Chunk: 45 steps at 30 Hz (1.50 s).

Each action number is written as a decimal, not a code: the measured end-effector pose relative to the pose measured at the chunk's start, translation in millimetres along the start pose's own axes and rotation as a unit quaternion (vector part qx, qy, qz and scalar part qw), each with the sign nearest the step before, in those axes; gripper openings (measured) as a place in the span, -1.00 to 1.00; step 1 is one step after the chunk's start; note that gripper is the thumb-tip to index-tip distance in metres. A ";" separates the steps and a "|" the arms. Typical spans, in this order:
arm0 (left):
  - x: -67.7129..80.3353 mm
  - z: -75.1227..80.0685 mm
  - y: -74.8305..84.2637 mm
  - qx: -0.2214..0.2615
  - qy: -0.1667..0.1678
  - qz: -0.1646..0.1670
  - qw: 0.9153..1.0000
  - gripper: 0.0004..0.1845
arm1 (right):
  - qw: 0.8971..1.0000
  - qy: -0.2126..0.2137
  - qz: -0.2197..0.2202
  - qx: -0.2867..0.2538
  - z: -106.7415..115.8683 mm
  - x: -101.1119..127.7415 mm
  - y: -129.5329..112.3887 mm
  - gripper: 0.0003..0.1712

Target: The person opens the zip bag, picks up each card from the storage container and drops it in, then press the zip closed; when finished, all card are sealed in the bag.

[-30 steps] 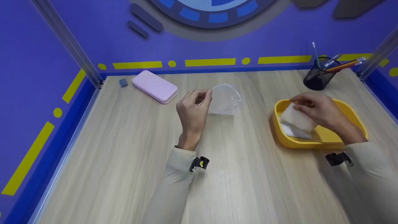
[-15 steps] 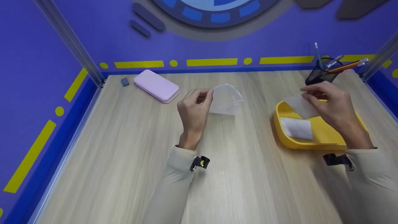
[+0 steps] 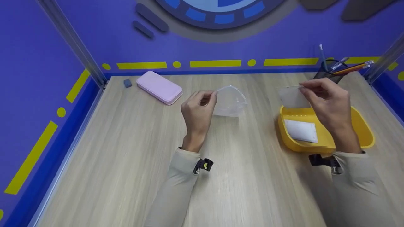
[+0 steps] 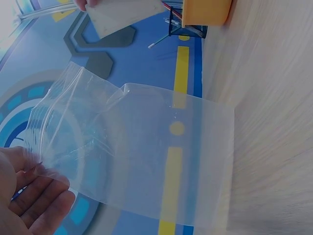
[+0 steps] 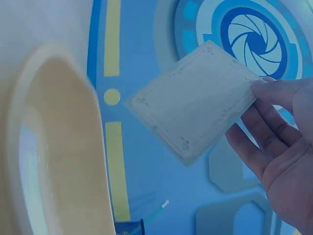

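Observation:
My left hand [image 3: 198, 115] pinches a clear zip-lock bag [image 3: 230, 102] by its upper corner. The bag hangs over the middle of the table, its mouth bowed a little apart; the left wrist view shows the ribbed zip strip beside the thumb. Between thumb and fingers of my right hand [image 3: 333, 105] is a thin white card [image 5: 195, 100] with a faint patterned border, held by one end. It is raised above the far left side of the yellow tray [image 3: 295, 147]. Another white rectangular piece [image 3: 301, 130] lies flat inside the tray, at its left end.
Behind the tray stands a black mesh cup [image 3: 323, 73] with several pencils, partly hidden by my right hand. A pink case [image 3: 159, 86] lies at the back left, beside a small dark blue block [image 3: 127, 83]. Blue walls [image 3: 214, 47] enclose the table's back and sides.
My right hand has lifted the white card out of the tray and carried it up and slightly left, uncovering the white piece below. The left hand and bag have stayed nearly still.

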State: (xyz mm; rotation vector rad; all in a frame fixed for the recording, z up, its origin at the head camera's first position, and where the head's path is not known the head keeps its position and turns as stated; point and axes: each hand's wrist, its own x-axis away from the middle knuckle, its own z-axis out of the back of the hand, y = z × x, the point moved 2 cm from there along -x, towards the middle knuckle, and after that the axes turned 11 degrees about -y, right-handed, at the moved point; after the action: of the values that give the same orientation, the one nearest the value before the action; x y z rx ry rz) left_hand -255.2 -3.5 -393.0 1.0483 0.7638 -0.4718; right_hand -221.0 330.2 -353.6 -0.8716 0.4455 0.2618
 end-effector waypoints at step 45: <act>4.1 -8.8 9.7 -0.010 -0.013 -0.013 1.000 -0.96 | 0.978 0.135 0.067 -0.146 -31.0 12.8 -63.8 -0.80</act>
State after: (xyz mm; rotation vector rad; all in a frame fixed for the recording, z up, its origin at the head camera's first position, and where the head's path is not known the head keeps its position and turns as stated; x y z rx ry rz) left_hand -248.9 8.7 -392.8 1.0124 0.7594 -0.4987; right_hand -192.7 266.9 -333.9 -1.1742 0.7325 0.3409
